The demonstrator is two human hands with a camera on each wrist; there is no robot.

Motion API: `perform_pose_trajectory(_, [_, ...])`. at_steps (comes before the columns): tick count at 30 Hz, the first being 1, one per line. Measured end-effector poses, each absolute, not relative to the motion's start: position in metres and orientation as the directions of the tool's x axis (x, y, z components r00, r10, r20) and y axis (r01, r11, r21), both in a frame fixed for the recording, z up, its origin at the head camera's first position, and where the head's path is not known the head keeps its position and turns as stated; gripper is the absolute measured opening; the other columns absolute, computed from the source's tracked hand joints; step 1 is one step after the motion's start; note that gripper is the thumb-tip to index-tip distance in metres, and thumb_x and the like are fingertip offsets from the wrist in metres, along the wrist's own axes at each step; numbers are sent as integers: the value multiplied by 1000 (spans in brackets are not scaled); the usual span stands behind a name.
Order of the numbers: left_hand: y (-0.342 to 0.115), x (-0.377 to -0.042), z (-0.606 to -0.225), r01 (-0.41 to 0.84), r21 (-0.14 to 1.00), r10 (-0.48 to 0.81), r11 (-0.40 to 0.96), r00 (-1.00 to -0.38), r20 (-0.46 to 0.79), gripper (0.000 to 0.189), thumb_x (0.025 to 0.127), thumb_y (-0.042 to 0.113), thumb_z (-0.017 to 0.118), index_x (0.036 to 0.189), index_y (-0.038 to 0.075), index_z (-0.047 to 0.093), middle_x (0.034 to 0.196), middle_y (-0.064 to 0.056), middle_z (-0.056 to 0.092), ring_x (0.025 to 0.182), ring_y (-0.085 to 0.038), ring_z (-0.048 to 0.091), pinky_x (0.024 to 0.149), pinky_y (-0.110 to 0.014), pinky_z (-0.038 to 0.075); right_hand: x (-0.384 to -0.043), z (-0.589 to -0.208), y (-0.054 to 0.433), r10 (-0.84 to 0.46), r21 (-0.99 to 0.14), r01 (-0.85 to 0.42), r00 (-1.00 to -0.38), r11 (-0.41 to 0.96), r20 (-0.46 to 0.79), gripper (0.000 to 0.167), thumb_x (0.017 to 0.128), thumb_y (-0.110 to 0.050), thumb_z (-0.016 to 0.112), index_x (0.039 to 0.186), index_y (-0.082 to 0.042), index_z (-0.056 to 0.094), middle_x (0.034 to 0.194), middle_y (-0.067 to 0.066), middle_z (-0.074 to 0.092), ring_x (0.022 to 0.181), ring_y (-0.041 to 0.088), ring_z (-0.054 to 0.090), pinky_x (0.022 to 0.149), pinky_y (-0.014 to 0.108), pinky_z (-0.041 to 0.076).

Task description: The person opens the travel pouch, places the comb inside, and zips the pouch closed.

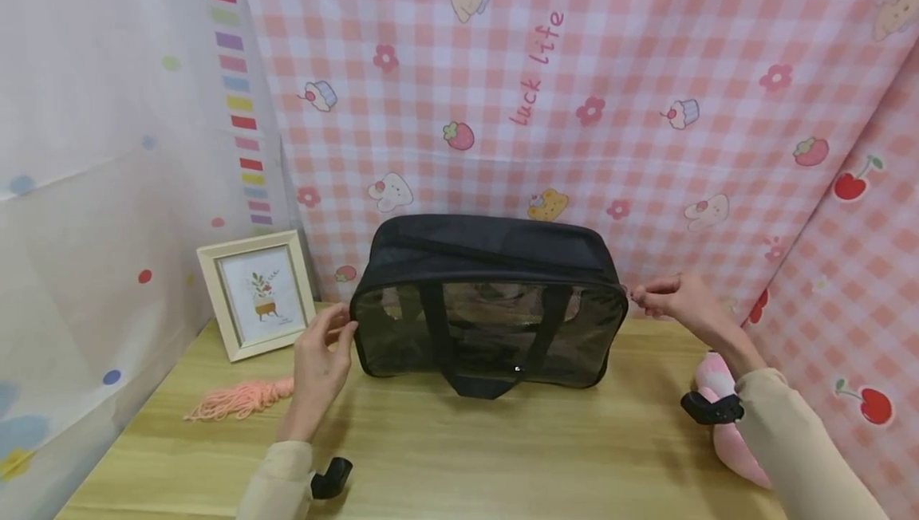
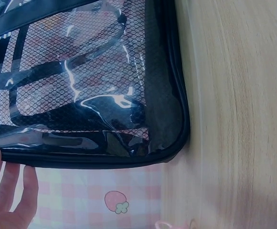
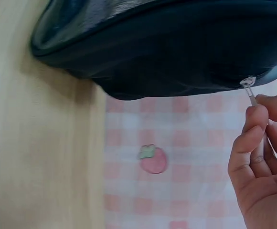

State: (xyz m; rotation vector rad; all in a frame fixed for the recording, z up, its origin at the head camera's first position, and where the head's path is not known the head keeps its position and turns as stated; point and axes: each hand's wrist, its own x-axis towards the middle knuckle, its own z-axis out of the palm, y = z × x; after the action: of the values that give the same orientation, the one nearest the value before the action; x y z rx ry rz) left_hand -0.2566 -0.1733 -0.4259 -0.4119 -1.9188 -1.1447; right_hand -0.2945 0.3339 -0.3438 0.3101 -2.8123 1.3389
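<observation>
A black bag (image 1: 491, 328) with a see-through front panel stands upright on the table, its strap handle (image 1: 488, 387) hanging down the front. At the bag's left edge is my left hand (image 1: 325, 348); its thumb lies over the front piping and its fingers touch the side, holding the edge. My right hand (image 1: 678, 303) is at the upper right end of the bag. Between thumb and fingers it pinches a small zipper pull (image 3: 251, 97), attached to a slider (image 3: 247, 82) on the bag's end. Mesh shows through the clear panel (image 2: 81, 62) in the left wrist view.
A cream picture frame (image 1: 256, 294) stands at the back left, with a bundle of peach yarn (image 1: 240, 399) in front of it. Under my right forearm is a pink plush-like object (image 1: 735, 444), partly covered. A pink checked cloth (image 1: 502, 65) hangs behind the wooden table (image 1: 459, 456).
</observation>
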Motion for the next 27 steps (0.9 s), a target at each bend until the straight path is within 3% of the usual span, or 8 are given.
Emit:
perform_pose_trajectory(6, [-172, -259, -426, 642, 556, -131, 528, -586, 800, 24, 81, -14, 66, 103, -6, 63, 90, -16, 65, 79, -27, 65, 67, -21, 56, -294, -372, 334, -156, -794, -211, -977, 570, 147, 28, 93, -16, 62, 102, 9, 67, 77, 6, 66, 70, 17, 61, 64, 28, 55])
perform_pose_trajectory(13, [-174, -260, -428, 643, 555, -142, 528, -578, 804, 25, 80, -16, 66, 104, -6, 63, 90, -18, 65, 78, -30, 64, 70, -12, 52, -292, -396, 319, -55, -810, -259, -961, 526, 272, 23, 92, -15, 64, 100, 6, 68, 78, 14, 68, 67, 17, 63, 61, 31, 56])
perform_pose_trajectory(17, [-178, -261, -429, 645, 541, -139, 539, -566, 813, 26, 79, -17, 66, 103, -6, 63, 90, -17, 66, 78, -30, 64, 71, -8, 50, -286, -408, 304, 49, -848, -249, -951, 468, 306, 23, 92, -14, 65, 98, 8, 66, 75, 11, 67, 63, 14, 62, 58, 26, 55])
perform_pose_trajectory(23, [-185, -256, -429, 635, 541, -139, 551, -569, 810, 27, 78, -18, 67, 103, -6, 64, 91, -16, 66, 78, -30, 64, 70, -7, 49, -277, -428, 273, 281, -939, -181, -922, 291, 265, 23, 92, -9, 64, 104, 11, 63, 73, -5, 66, 61, 7, 61, 59, 20, 54])
perform_pose_trajectory(27, [-185, -254, -428, 633, 541, -129, 553, -577, 807, 26, 79, -16, 67, 103, -6, 64, 91, -16, 66, 79, -28, 64, 70, -7, 49, -275, -438, 262, 382, -987, -147, -910, 65, 161, 16, 93, -4, 60, 106, 4, 63, 74, -6, 66, 63, 9, 61, 59, 19, 54])
